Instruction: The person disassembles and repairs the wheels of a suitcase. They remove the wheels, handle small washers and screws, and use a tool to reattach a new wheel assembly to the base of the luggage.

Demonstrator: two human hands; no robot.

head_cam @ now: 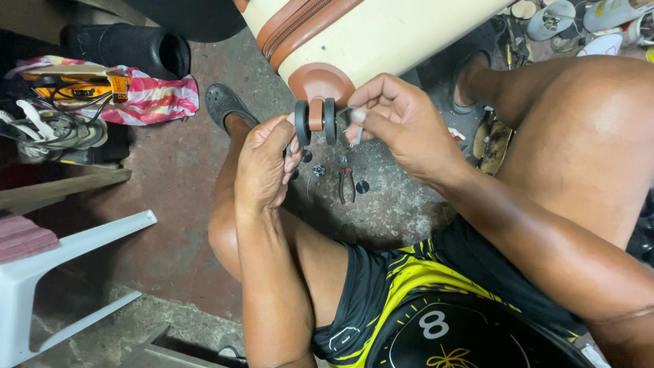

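I see my left hand (262, 167) gripping the suitcase's (381, 34) twin black wheel (315, 121), right hand (398, 123) pinching a thin metal pin (359, 133) at its side.

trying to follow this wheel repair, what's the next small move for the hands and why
Probably ease the thin metal pin in the right hand sideways at the wheel hub. The left hand braces the twin black wheel on the cream suitcase, and the pin tip sits right beside it. Pliers lie on the floor if grip is needed.
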